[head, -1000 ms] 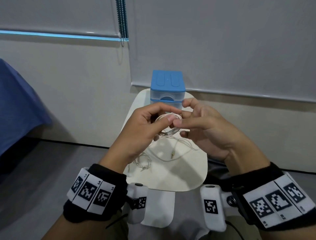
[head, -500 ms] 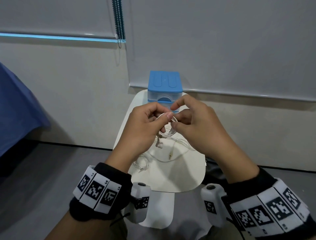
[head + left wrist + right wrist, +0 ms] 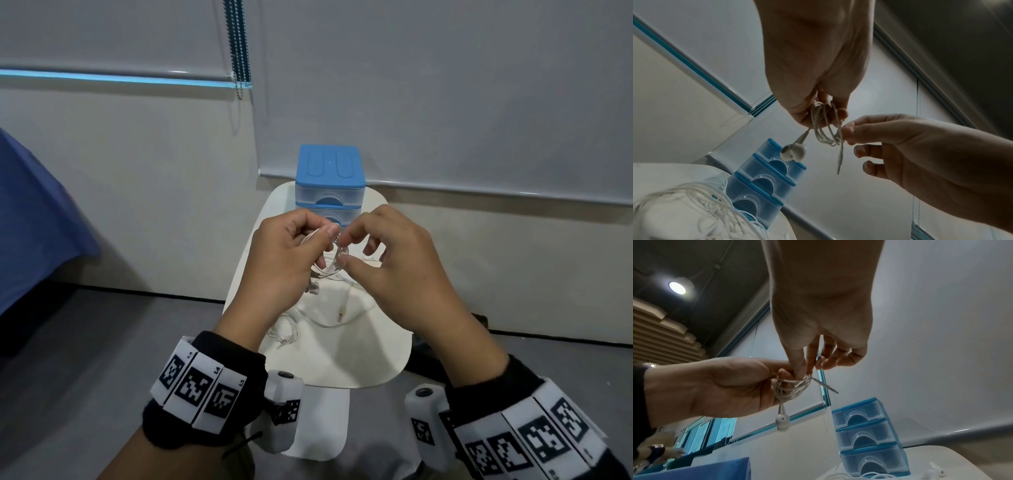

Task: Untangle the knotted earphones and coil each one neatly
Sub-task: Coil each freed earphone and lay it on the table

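- Earphones [image 3: 825, 128]: white cord wound into small coil, held mid-frame in head view, above white table [image 3: 342, 359].
- Left hand [image 3: 284, 260] curled round coil, thumb pressing loops against fingers.
- Right hand [image 3: 387, 260] pinching coil's far side with thumb and forefinger, other fingers spread loose.
- Earbuds [image 3: 794, 152] dangling below coil on short lead; plug end [image 3: 839, 162] sticking out loose, not tucked.
- Risk: either pinch easing, loops likely springing open, coil lost.
- Risk: loose plug tail slipping out, probably unwinding last turn.
- Risk: dangling buds swinging, could catch second earphones [image 3: 308, 322] lying on table at lower centre, fresh tangle.
- Blue drawer box [image 3: 329, 181] behind hands, upper centre, untouched.
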Demonstrator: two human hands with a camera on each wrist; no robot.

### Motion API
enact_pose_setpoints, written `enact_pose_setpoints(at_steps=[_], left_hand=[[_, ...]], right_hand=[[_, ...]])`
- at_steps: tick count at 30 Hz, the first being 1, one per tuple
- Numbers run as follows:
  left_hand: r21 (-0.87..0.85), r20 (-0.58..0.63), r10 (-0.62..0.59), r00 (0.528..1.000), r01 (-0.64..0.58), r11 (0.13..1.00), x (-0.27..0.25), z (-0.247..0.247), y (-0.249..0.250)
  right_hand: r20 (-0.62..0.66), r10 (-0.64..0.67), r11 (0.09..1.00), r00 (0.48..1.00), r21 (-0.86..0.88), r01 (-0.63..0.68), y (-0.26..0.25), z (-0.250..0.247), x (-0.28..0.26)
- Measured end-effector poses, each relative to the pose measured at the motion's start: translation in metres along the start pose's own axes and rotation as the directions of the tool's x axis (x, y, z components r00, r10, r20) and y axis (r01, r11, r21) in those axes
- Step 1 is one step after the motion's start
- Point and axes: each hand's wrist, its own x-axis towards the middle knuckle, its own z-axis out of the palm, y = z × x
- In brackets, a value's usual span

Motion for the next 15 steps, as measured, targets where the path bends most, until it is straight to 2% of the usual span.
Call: enact_pose_setpoints(at_steps=[7, 9, 11, 13, 15], left_hand=[[-0.046, 0.026, -0.066, 0.997, 0.067, 0.997, -0.004, 0.004, 0.004], [-0.025, 0.019, -0.045, 0.999, 0.046, 0.999, -0.004, 0.004, 0.004], [-0.005, 0.024, -0.028, 0.999, 0.028, 1.0, -0.003, 0.002, 0.002], [0.019, 0.044, -0.016, 0.999, 0.015, 1.0, -0.003, -0.001, 0.0], [0.058, 0.079, -0.021, 0.997, 0.017, 0.998, -0.002, -0.003, 0.0]], right_hand=[[-0.097, 0.05, 0.987, 0.994, -0.149, -0.064, 0.001, 0.017, -0.002], [-0.074, 0.129, 0.989, 0.989, -0.064, -0.133, -0.002, 0.018, -0.002], [0.006, 0.266, 0.958, 0.964, 0.115, -0.264, -0.005, 0.014, 0.001], [0.13, 0.402, 0.851, 0.906, 0.313, -0.422, -0.007, 0.009, 0.004], [0.25, 0.46, 0.741, 0.852, 0.42, -0.524, -0.006, 0.005, 0.006]])
